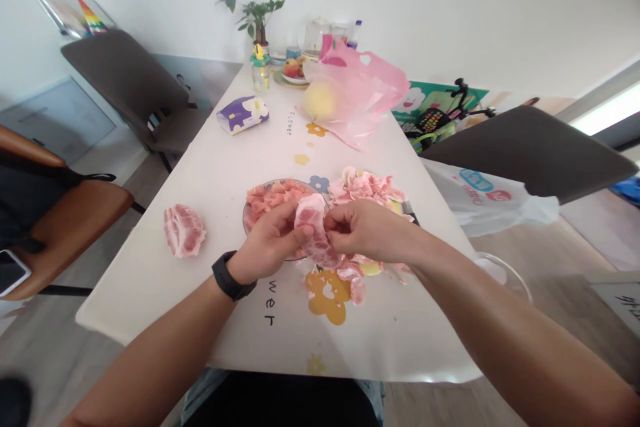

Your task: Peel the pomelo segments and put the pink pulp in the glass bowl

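Note:
Over the near side of the plate, my left hand (273, 240) holds a pink pomelo segment (320, 247) between thumb and fingers. My right hand (357, 230) pinches the right edge of that segment; the skin between its fingertips is mostly hidden. Behind and left of the hands, a clear plate (246, 220) bears many pieces of pink pomelo flesh (273, 197). A heap of peeled skins (367, 187), pink and white with some yellow rind, lies to the right, partly behind my right hand. A larger pomelo chunk (184, 231) rests alone on the left.
The white table (200, 307) carries a purple tissue pack (243, 114), a pink plastic bag (367, 93) with a yellow pomelo (320, 101), a fruit plate and a potted plant (260, 17). Chairs stand on both sides; a white bag (480, 197) hangs at the right. A dark object shows beside the skins.

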Demonstrator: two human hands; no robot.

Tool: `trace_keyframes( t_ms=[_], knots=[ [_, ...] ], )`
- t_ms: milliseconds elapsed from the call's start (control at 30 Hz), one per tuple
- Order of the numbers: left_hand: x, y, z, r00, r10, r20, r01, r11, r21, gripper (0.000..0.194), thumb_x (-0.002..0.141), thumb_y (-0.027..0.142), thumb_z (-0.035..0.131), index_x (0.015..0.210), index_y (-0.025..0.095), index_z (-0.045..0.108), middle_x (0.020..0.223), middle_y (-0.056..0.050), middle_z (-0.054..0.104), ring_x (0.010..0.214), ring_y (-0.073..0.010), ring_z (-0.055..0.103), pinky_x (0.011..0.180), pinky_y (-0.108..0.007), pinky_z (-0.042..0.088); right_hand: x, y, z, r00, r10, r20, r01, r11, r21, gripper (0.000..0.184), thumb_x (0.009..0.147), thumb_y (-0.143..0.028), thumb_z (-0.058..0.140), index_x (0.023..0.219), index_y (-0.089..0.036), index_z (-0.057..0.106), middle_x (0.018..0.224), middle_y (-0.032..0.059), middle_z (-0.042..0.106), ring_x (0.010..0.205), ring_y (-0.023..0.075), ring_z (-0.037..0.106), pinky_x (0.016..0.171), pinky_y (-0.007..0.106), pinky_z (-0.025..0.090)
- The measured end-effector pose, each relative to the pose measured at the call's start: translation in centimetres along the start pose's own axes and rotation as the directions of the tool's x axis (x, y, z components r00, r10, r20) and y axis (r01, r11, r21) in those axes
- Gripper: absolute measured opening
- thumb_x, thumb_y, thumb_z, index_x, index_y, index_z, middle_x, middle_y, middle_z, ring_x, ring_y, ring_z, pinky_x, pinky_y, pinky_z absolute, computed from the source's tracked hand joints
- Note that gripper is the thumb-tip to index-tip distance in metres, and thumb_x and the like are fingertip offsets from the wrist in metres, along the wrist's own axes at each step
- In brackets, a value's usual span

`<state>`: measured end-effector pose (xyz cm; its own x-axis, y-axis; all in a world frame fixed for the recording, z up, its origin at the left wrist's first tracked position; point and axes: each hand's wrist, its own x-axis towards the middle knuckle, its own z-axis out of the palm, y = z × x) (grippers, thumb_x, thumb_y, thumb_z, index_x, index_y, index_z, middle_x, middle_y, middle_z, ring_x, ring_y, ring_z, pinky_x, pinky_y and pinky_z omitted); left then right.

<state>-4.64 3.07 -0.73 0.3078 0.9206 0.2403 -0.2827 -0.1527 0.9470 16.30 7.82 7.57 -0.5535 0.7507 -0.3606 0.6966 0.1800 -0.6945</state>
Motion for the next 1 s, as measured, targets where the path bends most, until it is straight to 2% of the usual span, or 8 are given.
trace_keyframes(
  t_ms=[200,333,433,600,700,833,900,1000],
  knots=[
    [0.1,0.5,0.3,1.000,-0.024,0.014,0.023,0.999,0.029,0.025,0.097,0.041,0.074,0.106,0.019,0.070,0.090,-0.004,0.063,0.079,-0.0169,0.057,0.071,-0.029,0.049,-0.8,-0.8,-0.2,0.998,-0.046,0.044,0.050,0.995,-0.090,0.010,0.073,-0.026,0.062,0.064,-0.022,0.059,0.057,-0.0050,0.051,0.053,0.0115,0.045,0.049,0.027,0.029],
    [-0.1,0.2,0.4,0.999,-0.041,0.026,0.038,0.995,0.097,0.028,0.097,0.043,0.073,0.111,0.019,0.069,0.097,-0.006,0.065,0.083,-0.0186,0.059,0.079,-0.033,0.052,-0.8,-1.6,-0.6,0.996,-0.039,0.085,0.056,0.975,-0.215,0.009,0.075,-0.026,0.062,0.067,-0.022,0.061,0.057,-0.0043,0.052,0.052,0.0127,0.046,0.049,0.028,0.028],
    [-0.2,0.0,0.3,0.999,-0.041,0.016,0.039,0.991,0.130,0.028,0.098,0.044,0.071,0.109,0.019,0.068,0.097,-0.006,0.064,0.083,-0.0195,0.059,0.079,-0.035,0.053,-0.3,-1.8,-0.5,0.998,-0.015,0.062,0.029,0.971,-0.238,0.008,0.074,-0.024,0.063,0.067,-0.021,0.061,0.059,-0.0032,0.055,0.054,0.0133,0.048,0.051,0.029,0.030],
    [-0.1,0.4,0.1,0.999,-0.043,0.015,0.041,0.991,0.125,0.027,0.097,0.045,0.073,0.103,0.019,0.065,0.095,-0.006,0.062,0.086,-0.0207,0.059,0.079,-0.035,0.052,0.3,-1.3,-0.1,0.997,-0.027,0.070,0.035,0.992,-0.119,0.005,0.075,-0.026,0.064,0.075,-0.022,0.066,0.066,-0.0024,0.062,0.060,0.0143,0.055,0.054,0.028,0.038],
    [-0.2,0.7,0.3,0.997,-0.063,0.049,0.059,0.996,0.069,0.027,0.096,0.044,0.073,0.103,0.019,0.065,0.094,-0.005,0.062,0.086,-0.0202,0.060,0.077,-0.034,0.051,0.2,-0.7,-0.1,0.993,0.021,0.120,-0.025,0.999,0.026,0.004,0.070,-0.024,0.065,0.074,-0.022,0.066,0.065,-0.0030,0.063,0.059,0.0143,0.058,0.053,0.026,0.041],
    [-0.2,0.8,0.4,0.997,-0.044,0.068,0.046,0.999,-0.029,0.025,0.097,0.040,0.073,0.109,0.019,0.068,0.096,-0.005,0.063,0.088,-0.0193,0.060,0.079,-0.032,0.050,-0.1,0.0,-0.1,0.985,0.000,0.174,-0.041,0.972,0.233,0.009,0.068,-0.020,0.063,0.076,-0.022,0.068,0.069,-0.0026,0.067,0.063,0.0149,0.063,0.058,0.026,0.048],
    [-0.2,0.8,0.4,0.996,-0.050,0.078,0.056,0.995,-0.083,0.026,0.097,0.041,0.074,0.111,0.019,0.071,0.094,-0.005,0.064,0.084,-0.0177,0.058,0.075,-0.031,0.049,-0.4,0.2,0.0,0.986,-0.025,0.164,-0.023,0.958,0.286,0.010,0.068,-0.019,0.061,0.075,-0.022,0.068,0.067,-0.0037,0.065,0.061,0.0130,0.061,0.057,0.024,0.047],
    [-0.2,0.7,0.0,0.990,-0.111,0.091,0.125,0.980,-0.154,0.028,0.096,0.044,0.074,0.110,0.020,0.073,0.087,-0.003,0.063,0.075,-0.0157,0.057,0.068,-0.029,0.047,-0.6,0.3,0.4,0.996,-0.049,0.081,0.021,0.948,0.317,0.010,0.068,-0.017,0.060,0.073,-0.022,0.067,0.065,-0.0057,0.062,0.058,0.0101,0.055,0.053,0.022,0.041]
  ],
)
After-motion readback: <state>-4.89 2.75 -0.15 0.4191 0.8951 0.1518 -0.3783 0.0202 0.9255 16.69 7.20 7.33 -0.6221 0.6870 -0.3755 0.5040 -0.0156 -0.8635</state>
